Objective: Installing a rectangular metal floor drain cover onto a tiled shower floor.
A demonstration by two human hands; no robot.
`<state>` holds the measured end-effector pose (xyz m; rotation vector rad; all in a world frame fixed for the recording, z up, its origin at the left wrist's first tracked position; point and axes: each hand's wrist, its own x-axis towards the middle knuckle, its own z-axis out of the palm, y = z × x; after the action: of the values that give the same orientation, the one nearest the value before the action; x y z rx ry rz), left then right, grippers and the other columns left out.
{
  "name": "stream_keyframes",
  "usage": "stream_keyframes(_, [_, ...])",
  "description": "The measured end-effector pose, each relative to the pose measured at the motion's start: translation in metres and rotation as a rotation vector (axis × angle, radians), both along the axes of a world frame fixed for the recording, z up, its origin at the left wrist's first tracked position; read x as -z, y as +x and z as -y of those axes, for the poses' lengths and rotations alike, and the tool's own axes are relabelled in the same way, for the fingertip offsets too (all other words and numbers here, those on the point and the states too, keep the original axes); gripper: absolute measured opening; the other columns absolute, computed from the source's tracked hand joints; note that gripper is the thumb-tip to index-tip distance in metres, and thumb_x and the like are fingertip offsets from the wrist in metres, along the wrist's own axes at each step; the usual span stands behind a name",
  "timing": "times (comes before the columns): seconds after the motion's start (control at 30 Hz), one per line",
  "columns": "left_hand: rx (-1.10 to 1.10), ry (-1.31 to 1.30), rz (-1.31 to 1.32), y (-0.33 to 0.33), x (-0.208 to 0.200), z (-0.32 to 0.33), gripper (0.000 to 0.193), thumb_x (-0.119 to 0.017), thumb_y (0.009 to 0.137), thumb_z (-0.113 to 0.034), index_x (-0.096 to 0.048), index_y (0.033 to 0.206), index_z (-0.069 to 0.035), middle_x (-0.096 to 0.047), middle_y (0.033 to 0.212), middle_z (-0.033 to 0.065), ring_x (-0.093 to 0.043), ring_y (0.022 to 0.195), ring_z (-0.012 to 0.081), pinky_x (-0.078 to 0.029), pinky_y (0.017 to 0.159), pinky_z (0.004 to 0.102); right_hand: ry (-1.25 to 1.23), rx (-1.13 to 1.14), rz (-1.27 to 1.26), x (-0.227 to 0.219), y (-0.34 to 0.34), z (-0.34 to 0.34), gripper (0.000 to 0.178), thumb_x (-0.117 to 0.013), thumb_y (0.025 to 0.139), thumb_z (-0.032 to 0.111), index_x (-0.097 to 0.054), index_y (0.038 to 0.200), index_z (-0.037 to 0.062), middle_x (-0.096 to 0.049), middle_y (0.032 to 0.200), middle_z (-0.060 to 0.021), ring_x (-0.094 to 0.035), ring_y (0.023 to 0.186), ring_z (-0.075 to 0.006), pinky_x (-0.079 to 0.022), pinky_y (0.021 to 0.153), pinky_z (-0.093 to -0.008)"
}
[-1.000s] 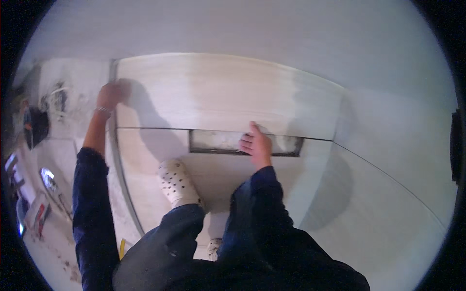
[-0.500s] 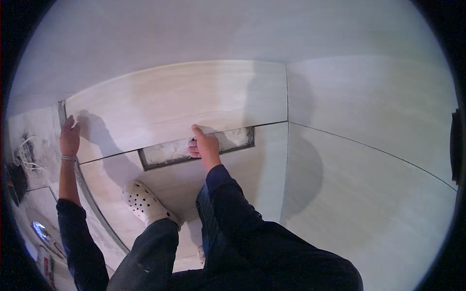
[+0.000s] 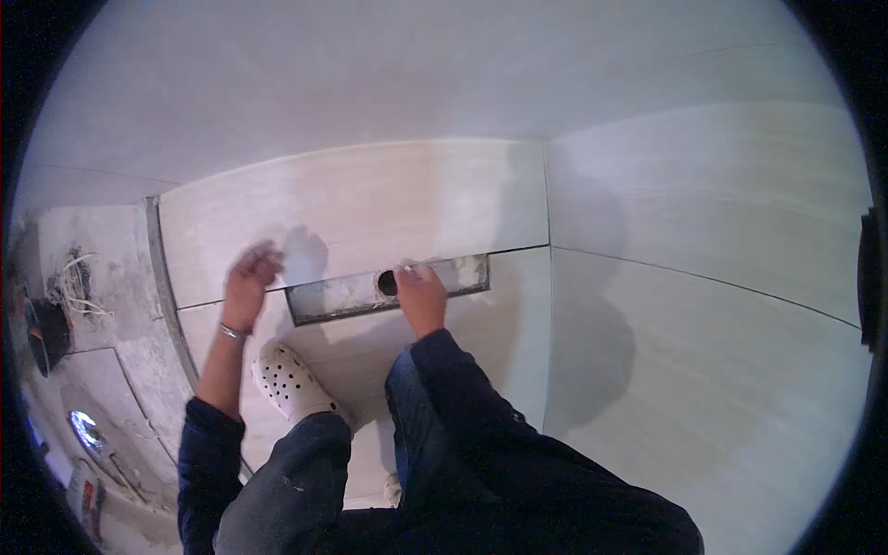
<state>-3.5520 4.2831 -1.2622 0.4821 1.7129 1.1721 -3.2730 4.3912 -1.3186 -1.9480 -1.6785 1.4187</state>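
Note:
My left hand (image 3: 252, 282) is raised over the left part of a long cream floor tile (image 3: 388, 190). It holds nothing I can see; its fingers are partly blurred but look loosely apart. My right hand (image 3: 423, 301) is over a narrow rectangular recess (image 3: 328, 300) at the tile's near edge, fingers curled together. Whether anything is pinched in them is hidden. Just left of those fingers shows a dark round drain hole (image 3: 388, 283) in the recess floor. Another cream tile (image 3: 504, 324) lies on the near side of the recess.
My white perforated clog (image 3: 289, 381) stands on the near tile. Large pale tiles (image 3: 703, 361) cover the right side. To the left, beyond a grey strip (image 3: 166, 277), are rough cement, loose white wires (image 3: 81, 287) and a black bucket (image 3: 46, 335).
My left hand has left the tile's left edge and moved right. The right hand has shifted slightly right and down off the tile edge, and the drain hole now shows.

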Motion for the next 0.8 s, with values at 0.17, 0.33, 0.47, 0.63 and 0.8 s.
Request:
stream_keyframes(0.17, [0.004,-0.087,0.362,0.082,0.007,0.006,0.036,-0.056,0.090,-0.016,-0.052,0.122,0.001,-0.065,0.099,0.0085,-0.061,0.080,0.0133,-0.049,0.069,0.0263,0.582,-0.250,0.653,0.018,0.179,-0.009,0.036,-0.061,0.083,0.035,-0.061,0.102,0.0038,-0.059,0.103,-0.0157,-0.053,0.104,-0.0329,-0.040,0.091,-0.0444])
stream_keyframes(0.33, [-0.218,-0.234,0.704,0.094,0.036,0.028,0.033,-0.054,0.092,-0.021,-0.050,0.118,-0.002,-0.062,0.098,0.0067,-0.062,0.083,0.0196,-0.052,0.073,0.0331,0.052,0.655,0.955,-0.007,0.192,0.001,0.048,-0.052,0.086,0.043,-0.052,0.114,0.0044,-0.049,0.121,-0.0170,-0.045,0.114,-0.0348,-0.038,0.093,-0.0467])
stream_keyframes(0.47, [-0.231,-0.269,0.790,0.101,0.065,0.021,0.025,-0.054,0.093,-0.023,-0.052,0.111,-0.005,-0.061,0.097,0.0070,-0.062,0.081,0.0202,-0.052,0.072,0.0345,0.168,0.877,1.205,0.011,0.165,-0.008,0.052,-0.044,0.089,0.048,-0.049,0.117,0.0049,-0.048,0.119,-0.0220,-0.043,0.116,-0.0378,-0.036,0.091,-0.0563])
stream_keyframes(0.63, [-0.396,-0.051,0.791,0.102,0.069,0.013,0.026,-0.052,0.095,-0.028,-0.052,0.107,-0.006,-0.062,0.100,0.0095,-0.061,0.089,0.0220,-0.051,0.076,0.0354,0.152,0.854,1.289,0.024,0.161,-0.010,0.050,-0.044,0.090,0.044,-0.045,0.125,0.0084,-0.045,0.126,-0.0190,-0.041,0.120,-0.0361,-0.037,0.089,-0.0586])
stream_keyframes(0.8, [-0.384,-0.013,0.792,0.109,0.079,0.000,0.031,-0.049,0.096,-0.030,-0.051,0.112,-0.003,-0.061,0.108,0.0124,-0.060,0.098,0.0253,-0.050,0.083,0.0386,0.210,0.899,1.300,0.029,0.165,-0.009,0.053,-0.043,0.090,0.046,-0.044,0.127,0.0080,-0.040,0.135,-0.0213,-0.036,0.128,-0.0371,-0.033,0.094,-0.0611])
